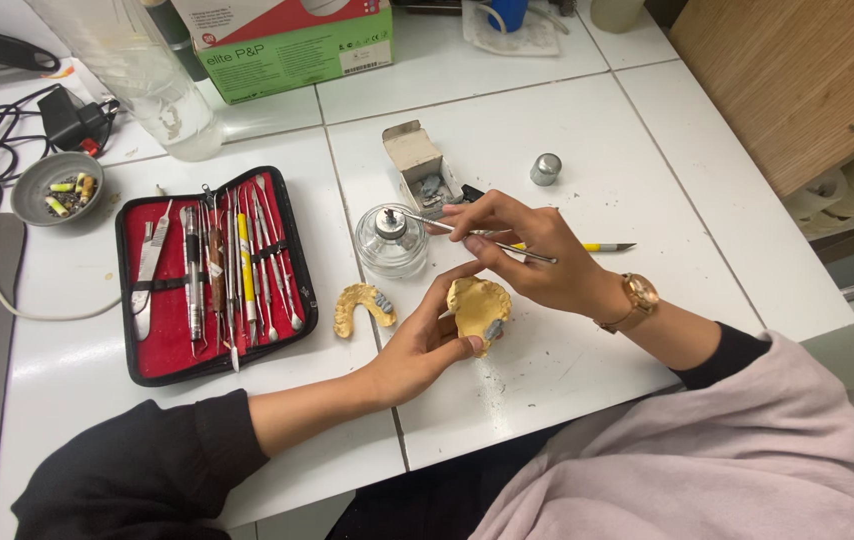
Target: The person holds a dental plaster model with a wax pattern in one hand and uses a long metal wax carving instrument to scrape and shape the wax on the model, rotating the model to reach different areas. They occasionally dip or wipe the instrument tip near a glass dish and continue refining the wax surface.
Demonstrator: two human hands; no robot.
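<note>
left hand (425,345) fingers grip cast (479,312) | right hand (537,262) pinches probe (467,235), tip over burner (391,240) | second cast (362,306) below burner | tool case (215,272) left of burner

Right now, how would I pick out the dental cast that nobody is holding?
Start at the open red-lined tool case on the white table. Just right of its lower corner, below the small glass burner, lies a yellow horseshoe-shaped cast flat on the tabletop. Unlike the fuller yellow cast in the left hand, it is a thin open arch lying free.
</note>
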